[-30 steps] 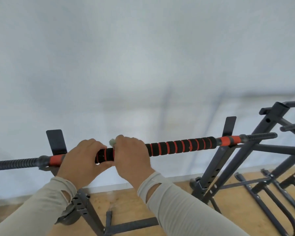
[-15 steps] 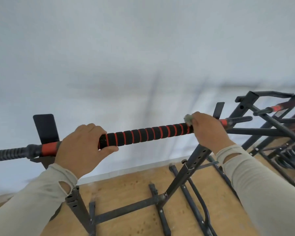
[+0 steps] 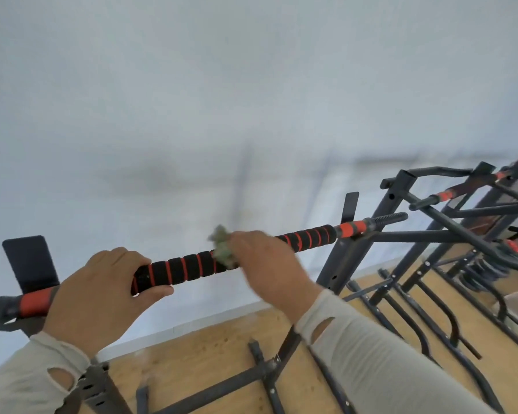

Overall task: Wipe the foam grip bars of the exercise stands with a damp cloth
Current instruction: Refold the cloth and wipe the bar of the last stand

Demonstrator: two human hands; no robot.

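- Left hand (image 3: 99, 300) wraps the foam grip bar (image 3: 189, 268) near its left end, fingers curled over the top, thumb under; grip is tight around the bar.
- Right hand (image 3: 269, 270) sits on the bar around mid-length, blurred; fingers curled over the bar, pinching the cloth (image 3: 223, 248) against the foam.
- Cloth is greenish-grey and crumpled, and sticks out on the left side of the right hand, touching the bar.
- Bar is black foam with red rings, tilted up toward the right; red collars at both ends, then dark threaded ends.
- Bar rests across the dark metal stand (image 3: 338, 258); flat black bracket (image 3: 30, 261) behind the left end, another bracket (image 3: 350, 209) behind the right end.
- Exposed foam shows between the two hands and again right of the right hand up to the red collar (image 3: 349, 228).
- Both arms in light grey sleeves (image 3: 380, 366) with thumb-hole cutouts at the wrists.
- More dark stands (image 3: 449, 216) crowd the right side, one with its own red-marked bar; details there are blurred.
- Wooden floor (image 3: 210, 354) below, pale wall (image 3: 222, 100) behind.
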